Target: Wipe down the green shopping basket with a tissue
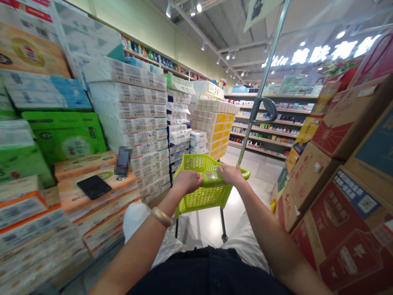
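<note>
A lime-green plastic shopping cart (199, 200) stands right in front of me, its basket full of small holes and carried on dark legs with casters. My left hand (188, 181) is closed in a fist around the left part of its handle. On the right part of that handle rests my right hand (229, 174), fingers curled over it. From the cart's right side a metal pole (246, 141) rises at a slant, with a grey plastic loop (266, 110) fixed partway up. What lies inside the basket is mostly hidden.
Stacked tissue packs (138, 123) line the left. A black tablet-like object (93, 187) lies on an orange pack (66, 192). Cardboard cartons (337, 205) are piled along the right. Stocked shelves (264, 127) stand at the back, beyond the pale tiled floor (215, 225).
</note>
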A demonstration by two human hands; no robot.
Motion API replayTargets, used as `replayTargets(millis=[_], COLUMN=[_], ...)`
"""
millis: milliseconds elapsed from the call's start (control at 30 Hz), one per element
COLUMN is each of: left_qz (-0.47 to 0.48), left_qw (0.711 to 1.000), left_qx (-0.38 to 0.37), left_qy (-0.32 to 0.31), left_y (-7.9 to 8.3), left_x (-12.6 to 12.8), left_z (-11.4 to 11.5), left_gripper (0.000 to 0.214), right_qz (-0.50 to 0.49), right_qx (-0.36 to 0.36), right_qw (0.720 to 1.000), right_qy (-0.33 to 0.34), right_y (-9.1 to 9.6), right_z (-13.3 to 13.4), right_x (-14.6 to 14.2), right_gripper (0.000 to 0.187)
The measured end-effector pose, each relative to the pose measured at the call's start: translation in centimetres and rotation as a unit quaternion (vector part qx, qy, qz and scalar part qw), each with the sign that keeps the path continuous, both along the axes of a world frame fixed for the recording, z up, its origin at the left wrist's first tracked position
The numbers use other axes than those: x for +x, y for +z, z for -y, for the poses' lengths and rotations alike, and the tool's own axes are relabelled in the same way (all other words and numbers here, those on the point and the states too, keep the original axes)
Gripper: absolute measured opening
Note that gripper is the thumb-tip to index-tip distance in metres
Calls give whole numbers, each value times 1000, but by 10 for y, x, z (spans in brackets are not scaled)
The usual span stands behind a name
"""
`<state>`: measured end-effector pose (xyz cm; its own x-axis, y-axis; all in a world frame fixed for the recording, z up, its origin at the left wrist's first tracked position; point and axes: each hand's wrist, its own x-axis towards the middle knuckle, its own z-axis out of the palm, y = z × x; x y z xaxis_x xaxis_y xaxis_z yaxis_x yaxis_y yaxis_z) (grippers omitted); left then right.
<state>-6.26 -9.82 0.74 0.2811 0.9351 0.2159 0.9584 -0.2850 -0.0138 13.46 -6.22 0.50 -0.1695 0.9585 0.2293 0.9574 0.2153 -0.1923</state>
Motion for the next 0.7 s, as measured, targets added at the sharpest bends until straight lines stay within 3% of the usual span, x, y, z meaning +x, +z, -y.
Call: replayTargets(millis=[133, 333, 533, 700], left_qz=[5, 12, -2, -11], left_qw=[1000, 1000, 1000, 1000], left_qx=[6, -2, 2, 6], left_qy=[3, 12, -1, -10], left_y=[-2, 1, 5, 6], left_x=[-1, -8, -18, -22], left_z=[-1, 1, 3, 2], left_gripper=[49, 46, 46, 44], right_qz=[-22, -61, -77, -100], right_qx=[53, 260, 304, 317], right_qw=[997, 963, 949, 939], right_qy=[-51, -44, -33, -88], right_y=[-23, -64, -71, -70], right_z=[4, 13, 7, 12], right_x=[32, 60, 70, 42], right_gripper=[51, 43, 41, 43])
